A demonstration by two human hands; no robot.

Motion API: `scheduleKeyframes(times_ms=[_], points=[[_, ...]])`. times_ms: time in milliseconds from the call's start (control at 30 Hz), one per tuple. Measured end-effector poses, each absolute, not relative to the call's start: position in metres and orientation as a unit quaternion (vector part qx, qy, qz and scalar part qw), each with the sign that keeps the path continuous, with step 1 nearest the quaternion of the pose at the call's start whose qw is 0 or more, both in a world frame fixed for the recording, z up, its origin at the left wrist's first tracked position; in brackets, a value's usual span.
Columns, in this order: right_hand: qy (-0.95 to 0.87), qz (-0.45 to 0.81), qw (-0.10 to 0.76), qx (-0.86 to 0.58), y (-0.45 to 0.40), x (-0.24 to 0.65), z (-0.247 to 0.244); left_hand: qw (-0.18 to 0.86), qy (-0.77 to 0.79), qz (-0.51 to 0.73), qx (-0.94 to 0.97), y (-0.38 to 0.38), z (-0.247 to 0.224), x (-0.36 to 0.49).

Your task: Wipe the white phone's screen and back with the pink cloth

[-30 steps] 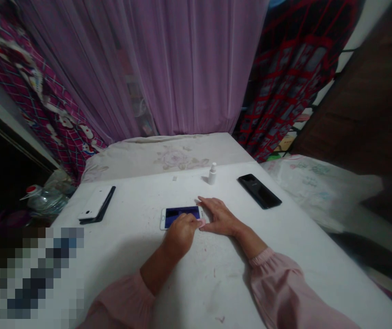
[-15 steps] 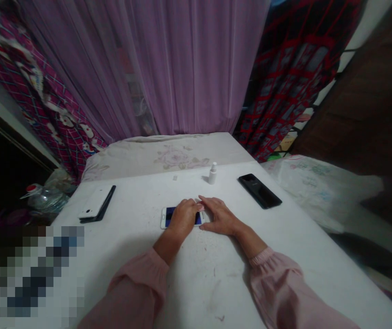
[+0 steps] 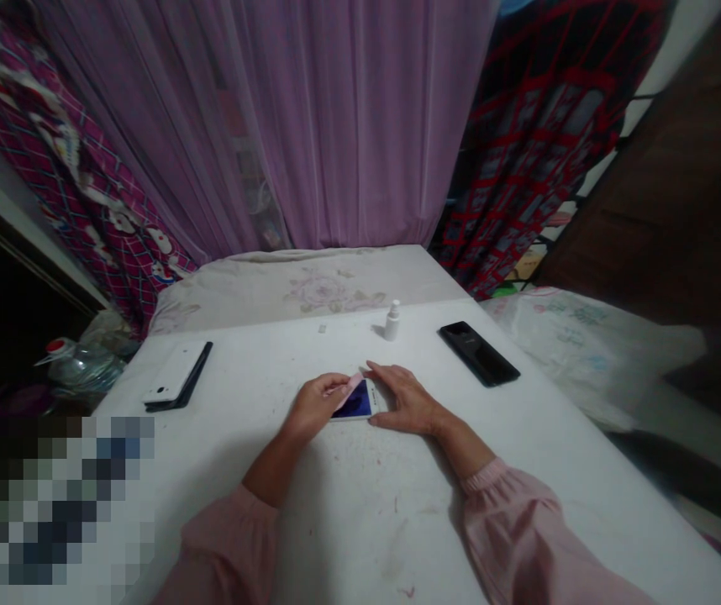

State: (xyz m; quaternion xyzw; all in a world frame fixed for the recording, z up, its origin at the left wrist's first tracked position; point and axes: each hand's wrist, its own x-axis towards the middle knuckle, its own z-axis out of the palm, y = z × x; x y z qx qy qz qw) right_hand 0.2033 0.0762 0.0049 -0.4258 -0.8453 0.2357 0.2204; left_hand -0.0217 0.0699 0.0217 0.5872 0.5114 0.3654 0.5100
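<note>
A white smartphone (image 3: 353, 405) with a lit blue screen lies face up on the white table, its left end covered by my left hand (image 3: 318, 407). Between the fingers of that hand is a small pink cloth (image 3: 353, 382), touching the screen. My right hand (image 3: 406, 402) braces the phone's right end, thumb at the near corner and fingers at the far one. Beyond the hands stands a small white spray bottle (image 3: 392, 321). A small pale square piece (image 3: 322, 328), too small to make out, lies to the bottle's left.
To the right lies a black phone (image 3: 477, 353). On the left a white phone (image 3: 175, 370) rests on a dark one (image 3: 192, 388). A blurred-out patch (image 3: 64, 504) hides the table's near left. Purple curtains (image 3: 360, 126) hang behind the table (image 3: 360, 521).
My left hand has slid left along the phone with the pink cloth, uncovering more of the blue screen. The right hand stays at the phone's right end.
</note>
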Motion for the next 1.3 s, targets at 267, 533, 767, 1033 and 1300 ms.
scheduleKeyframes(times_ms=[267, 533, 767, 1033, 1300], points=[[-0.846, 0.230, 0.226, -0.425, 0.076, 0.203, 0.003, 0.523, 0.510, 0.367, 0.577, 0.070, 0.033, -0.026], [-0.846, 0.234, 0.233, -0.418, 0.077, 0.203, 0.002, 0.120, 0.451, 0.256, 0.847, 0.056, 0.015, -0.008], [-0.847, 0.229, 0.233, -0.419, 0.076, 0.202, 0.003, 0.074, 0.401, 0.243, 0.880, 0.051, 0.005, -0.013], [-0.842, 0.227, 0.237, -0.427, 0.076, 0.203, 0.001, 0.069, 0.460, 0.177, 0.868, 0.080, 0.018, 0.001], [-0.845, 0.232, 0.233, -0.422, 0.074, 0.202, 0.005, 0.054, 0.410, 0.225, 0.883, 0.044, 0.010, -0.010]])
